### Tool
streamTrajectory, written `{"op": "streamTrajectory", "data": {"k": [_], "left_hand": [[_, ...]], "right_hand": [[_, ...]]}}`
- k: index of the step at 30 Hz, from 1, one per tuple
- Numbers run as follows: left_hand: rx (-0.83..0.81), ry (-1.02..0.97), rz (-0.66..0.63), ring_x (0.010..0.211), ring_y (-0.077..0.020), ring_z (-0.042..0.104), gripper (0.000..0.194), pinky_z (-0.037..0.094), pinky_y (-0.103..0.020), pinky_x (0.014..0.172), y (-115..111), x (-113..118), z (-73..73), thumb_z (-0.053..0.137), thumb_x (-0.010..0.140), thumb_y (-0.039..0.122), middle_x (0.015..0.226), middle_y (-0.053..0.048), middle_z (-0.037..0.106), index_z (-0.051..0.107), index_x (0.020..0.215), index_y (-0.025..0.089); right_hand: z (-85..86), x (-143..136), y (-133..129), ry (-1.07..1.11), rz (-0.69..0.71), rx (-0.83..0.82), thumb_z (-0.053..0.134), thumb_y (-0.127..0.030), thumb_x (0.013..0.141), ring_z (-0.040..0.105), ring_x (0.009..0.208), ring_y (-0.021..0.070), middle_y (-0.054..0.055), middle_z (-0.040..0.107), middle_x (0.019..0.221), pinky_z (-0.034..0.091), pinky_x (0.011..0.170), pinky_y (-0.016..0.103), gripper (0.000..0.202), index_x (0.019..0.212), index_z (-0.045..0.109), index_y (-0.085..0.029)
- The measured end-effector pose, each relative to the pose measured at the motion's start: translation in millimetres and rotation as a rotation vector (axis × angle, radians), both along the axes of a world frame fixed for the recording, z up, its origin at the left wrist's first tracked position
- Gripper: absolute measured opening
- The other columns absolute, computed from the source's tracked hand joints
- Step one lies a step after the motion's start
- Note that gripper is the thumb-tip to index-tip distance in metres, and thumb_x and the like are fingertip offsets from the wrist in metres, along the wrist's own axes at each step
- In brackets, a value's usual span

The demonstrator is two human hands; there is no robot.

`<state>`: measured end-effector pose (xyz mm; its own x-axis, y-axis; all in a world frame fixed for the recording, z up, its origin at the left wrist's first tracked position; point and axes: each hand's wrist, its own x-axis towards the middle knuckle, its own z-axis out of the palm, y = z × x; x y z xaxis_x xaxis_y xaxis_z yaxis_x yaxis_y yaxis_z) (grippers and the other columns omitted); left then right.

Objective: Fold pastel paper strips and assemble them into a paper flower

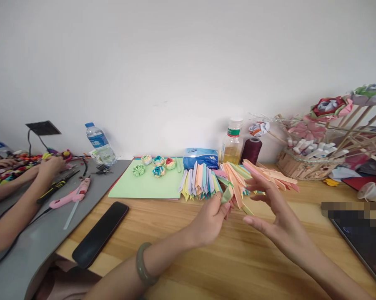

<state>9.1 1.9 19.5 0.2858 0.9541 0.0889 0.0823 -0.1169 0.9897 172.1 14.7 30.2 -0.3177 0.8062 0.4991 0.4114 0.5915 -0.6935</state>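
Note:
My left hand (211, 216) pinches a small folded green paper piece (227, 194) between thumb and fingers, over the wooden table (238, 258). To its right, my right hand (269, 208) hangs with thumb and fingers spread, holding nothing. Just beyond my hands lie a row of folded pastel paper strips (199, 181) and a looser heap of orange and pink strips (275, 177). Several small folded paper flowers (158, 171) rest on a stack of light green paper (150, 187) further left.
A black case (100, 233), pink glue gun (73, 195) and water bottle (100, 143) are at left, near another person's hands (52, 166). Behind stand a clear bottle (232, 143) and dark thread spool (251, 151). At right are a basket (309, 166) and tablet (359, 237).

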Motion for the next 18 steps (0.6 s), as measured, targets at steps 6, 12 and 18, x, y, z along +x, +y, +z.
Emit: {"op": "streamTrajectory", "data": {"k": [6,12,18], "left_hand": [[0.48,0.602,0.108,0.075,-0.0211,0.042,0.014,0.028,-0.035,0.073,-8.0,-0.2,-6.4,0.037,0.075,0.007,0.079,-0.007,0.051,0.043,0.079,0.019],[0.489,0.503,0.125,0.079,-0.023,0.05,0.013,0.028,-0.037,0.079,-6.5,-1.2,1.4,0.042,0.08,0.017,0.08,-0.008,0.059,0.054,0.08,0.019],[0.192,0.184,0.202,0.075,-0.0168,0.056,0.023,0.041,-0.027,0.07,-1.9,-5.9,12.8,0.064,0.069,0.036,0.082,-0.002,0.063,0.058,0.084,0.02]], "right_hand": [[-1.2,-2.8,0.4,-0.147,0.055,0.098,0.056,-0.038,0.079,0.055,0.074,0.0173,0.006,0.058,0.093,0.048,0.062,0.03,0.036,0.11,0.047,-0.024],[3.3,1.4,0.0,-0.103,0.105,0.073,0.05,-0.03,0.084,0.058,0.074,0.0177,0.005,0.062,0.081,0.048,0.064,0.029,0.012,0.085,0.057,-0.021],[3.3,3.8,0.5,-0.008,0.011,0.095,0.054,-0.031,0.081,0.059,0.068,0.0157,0.002,0.062,0.076,0.047,0.062,0.026,0.01,0.082,0.057,-0.021]]}}
